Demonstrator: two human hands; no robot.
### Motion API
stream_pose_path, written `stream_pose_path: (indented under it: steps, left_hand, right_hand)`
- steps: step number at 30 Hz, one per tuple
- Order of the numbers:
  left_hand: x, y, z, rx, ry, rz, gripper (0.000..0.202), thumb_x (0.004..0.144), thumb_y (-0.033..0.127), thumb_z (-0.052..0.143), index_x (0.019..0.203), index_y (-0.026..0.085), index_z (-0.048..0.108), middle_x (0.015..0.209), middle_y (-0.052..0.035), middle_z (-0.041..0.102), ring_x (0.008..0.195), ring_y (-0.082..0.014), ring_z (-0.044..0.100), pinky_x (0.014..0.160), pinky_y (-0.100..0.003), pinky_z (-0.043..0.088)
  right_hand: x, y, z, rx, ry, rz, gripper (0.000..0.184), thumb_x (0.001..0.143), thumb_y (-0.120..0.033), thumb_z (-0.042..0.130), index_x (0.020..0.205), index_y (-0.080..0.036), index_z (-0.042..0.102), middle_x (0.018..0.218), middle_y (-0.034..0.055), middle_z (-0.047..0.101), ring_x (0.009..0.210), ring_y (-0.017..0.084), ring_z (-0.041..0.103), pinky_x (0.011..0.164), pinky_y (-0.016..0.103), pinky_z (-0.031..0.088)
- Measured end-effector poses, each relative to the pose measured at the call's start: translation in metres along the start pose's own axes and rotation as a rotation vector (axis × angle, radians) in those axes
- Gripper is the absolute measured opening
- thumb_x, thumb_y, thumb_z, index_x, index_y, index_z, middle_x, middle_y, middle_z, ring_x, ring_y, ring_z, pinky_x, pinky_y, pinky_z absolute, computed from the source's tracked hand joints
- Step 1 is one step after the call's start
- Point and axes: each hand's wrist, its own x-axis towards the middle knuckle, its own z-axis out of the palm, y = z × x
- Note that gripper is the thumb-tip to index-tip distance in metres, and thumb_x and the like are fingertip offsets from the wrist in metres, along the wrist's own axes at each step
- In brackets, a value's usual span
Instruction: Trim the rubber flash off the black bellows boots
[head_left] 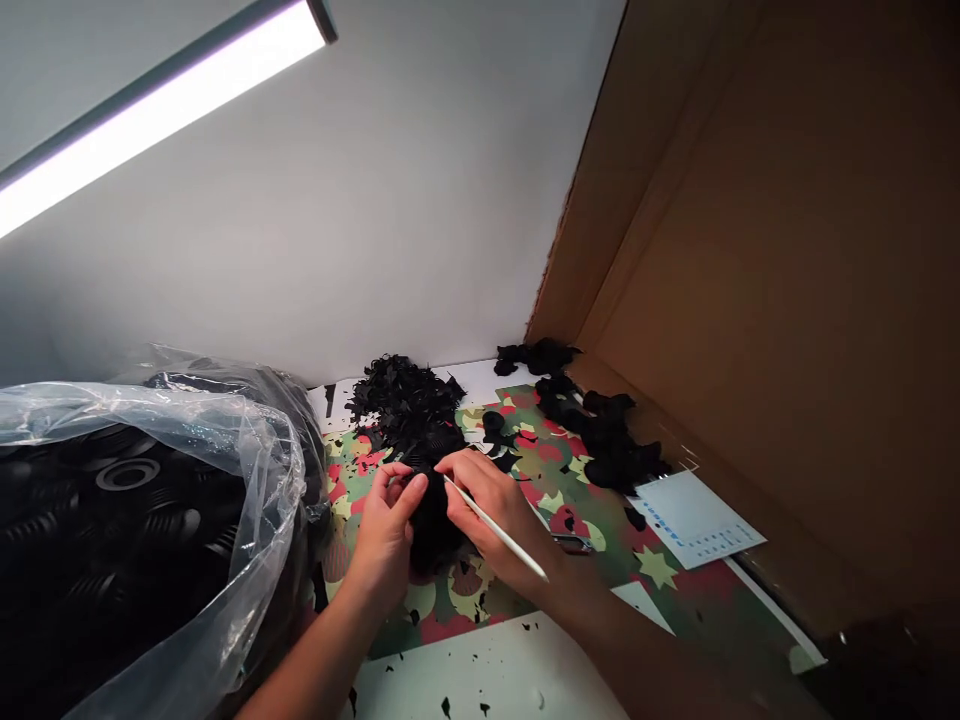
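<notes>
While hands (384,535) (499,500) work, patterned mat (615,565) (seemingly), lamp (172,105)

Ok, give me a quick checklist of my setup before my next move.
1. White stick gripped: ok, in the right hand.
2. Black piece secure in the left hand: cannot tell, dark against dark.
3. Lamp on: ok, glowing brightly.
4. Plastic bag open: ok, black parts show inside.
5. Patterned mat free of scraps: not ok, black scraps lie on it.
</notes>
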Motion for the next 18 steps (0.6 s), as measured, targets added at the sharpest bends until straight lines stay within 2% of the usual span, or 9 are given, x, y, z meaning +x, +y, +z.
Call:
stream_pose_path:
  steps: [3,5,9,12,15,17,18]
  left_hand:
    - [-0.001,0.005,0.002,0.076,0.023,0.028,0.061,0.048,0.043,0.095,0.091,0.024,0.056,0.064,0.0076,0.063,0.052,-0.0110,0.055,0.050,-0.020,0.042]
    - [0.001,0.009,0.003,0.133,0.029,0.032,0.062,0.049,0.037,0.094,0.098,0.025,0.058,0.067,0.0076,0.063,0.051,-0.0117,0.057,0.049,-0.021,0.043]
    - [0.008,0.014,0.008,0.210,0.057,0.099,0.062,0.046,0.021,0.088,0.102,0.028,0.062,0.072,0.0082,0.062,0.049,-0.0120,0.059,0.044,-0.021,0.045]
    - [0.006,0.021,0.012,0.168,0.108,0.144,0.060,0.040,0.014,0.080,0.096,0.027,0.063,0.083,0.0046,0.069,0.060,-0.0159,0.068,0.046,-0.020,0.049]
    - [-0.002,0.026,0.010,0.089,0.044,0.020,0.058,0.039,0.012,0.076,0.094,0.025,0.065,0.079,0.0030,0.071,0.066,-0.0175,0.070,0.052,-0.020,0.052]
    - [-0.006,0.027,0.006,-0.008,0.014,-0.088,0.051,0.042,0.016,0.076,0.091,0.022,0.065,0.071,0.0027,0.069,0.062,-0.0165,0.068,0.054,-0.022,0.053]
    - [-0.006,0.026,0.004,-0.077,0.035,-0.093,0.044,0.043,0.019,0.076,0.085,0.020,0.064,0.066,0.0035,0.066,0.056,-0.0139,0.064,0.053,-0.022,0.053]
  right_hand:
    - [0.001,-0.002,0.005,-0.132,0.009,-0.082,0.024,0.090,0.000,0.045,0.093,-0.022,0.054,0.094,0.0058,0.064,0.091,0.022,0.060,0.083,0.033,0.052]
    - [0.003,-0.002,0.008,-0.257,-0.037,-0.103,0.026,0.086,0.002,0.049,0.085,-0.024,0.052,0.090,0.0045,0.062,0.089,0.022,0.058,0.082,0.034,0.052]
    - [0.016,0.008,0.005,-0.448,-0.079,-0.072,0.022,0.087,-0.002,0.057,0.085,-0.023,0.051,0.093,0.0049,0.062,0.090,0.022,0.057,0.081,0.031,0.051]
    - [0.025,0.025,-0.005,-0.533,0.015,0.073,0.025,0.086,0.001,0.055,0.084,-0.023,0.050,0.091,0.0041,0.062,0.088,0.021,0.056,0.080,0.030,0.050]
    - [0.027,0.040,-0.011,-0.514,0.082,0.132,0.027,0.083,0.002,0.052,0.080,-0.024,0.047,0.088,0.0036,0.060,0.083,0.021,0.055,0.076,0.031,0.048]
    - [0.024,0.043,-0.010,-0.459,0.119,0.151,0.026,0.084,0.001,0.048,0.081,-0.024,0.045,0.087,0.0044,0.058,0.083,0.022,0.054,0.076,0.032,0.046]
    - [0.021,0.043,-0.010,-0.423,0.134,0.157,0.026,0.084,0.001,0.046,0.080,-0.025,0.044,0.086,0.0046,0.057,0.082,0.023,0.053,0.075,0.032,0.045]
